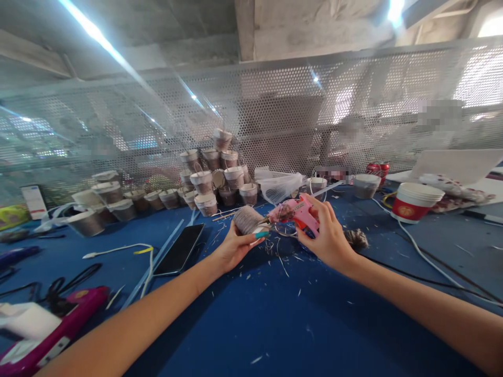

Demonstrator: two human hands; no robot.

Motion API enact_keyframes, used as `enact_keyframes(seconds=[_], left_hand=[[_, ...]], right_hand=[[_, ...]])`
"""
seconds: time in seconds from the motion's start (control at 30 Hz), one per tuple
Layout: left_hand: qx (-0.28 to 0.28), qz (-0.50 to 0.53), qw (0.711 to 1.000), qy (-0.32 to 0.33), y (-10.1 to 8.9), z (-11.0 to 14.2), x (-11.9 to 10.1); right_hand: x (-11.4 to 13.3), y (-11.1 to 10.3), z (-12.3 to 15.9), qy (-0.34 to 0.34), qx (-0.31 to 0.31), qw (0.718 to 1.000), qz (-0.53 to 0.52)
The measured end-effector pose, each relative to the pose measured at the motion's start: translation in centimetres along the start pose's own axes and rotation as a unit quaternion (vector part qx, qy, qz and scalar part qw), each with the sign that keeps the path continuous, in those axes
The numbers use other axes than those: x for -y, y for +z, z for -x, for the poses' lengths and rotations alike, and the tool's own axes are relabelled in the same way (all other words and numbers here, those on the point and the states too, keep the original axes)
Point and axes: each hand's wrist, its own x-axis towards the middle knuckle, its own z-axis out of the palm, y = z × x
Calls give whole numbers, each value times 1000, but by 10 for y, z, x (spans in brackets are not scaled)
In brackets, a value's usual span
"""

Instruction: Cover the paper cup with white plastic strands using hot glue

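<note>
In my left hand (238, 246) is a small cup wrapped in grey twine (247, 219), tipped on its side with its white rim toward the right. The thumb, with a teal nail, presses near that rim. My right hand (328, 235) grips a pink glue gun (301, 213) by its handle. Its nozzle points left and meets or nearly meets the cup's edge; exact contact is hard to make out. Scraps of cut twine (281, 256) lie on the blue table (243, 324) beneath. A bundle of dark twine (356, 239) rests beside my right wrist.
Stacked twine-wrapped cups (202, 182) stand at the back, with more cups (106, 191) to the left. A black phone (181, 248), a magenta power strip (74, 319) and cables lie left. At right are white-and-red paper cups (416, 201), red cans (377, 170) and a white cord (420, 254).
</note>
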Motion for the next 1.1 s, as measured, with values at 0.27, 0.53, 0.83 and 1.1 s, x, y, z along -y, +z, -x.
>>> enact_keyframes(seconds=[0.27, 0.53, 0.83, 1.1], left_hand=[[-1, -13, 1000, -1, 0, 0, 0], [-3, -13, 1000, -1, 0, 0, 1], [-6, -8, 1000, 2, -3, -3, 5], [27, 15, 999, -6, -5, -3, 4]], right_hand=[[-4, 0, 1, -34, 6, 999, 27], [-4, 0, 2, -43, 8, 998, 39], [-2, -1, 3, -54, 10, 997, 53], [-6, -3, 2, -33, 4, 997, 73]])
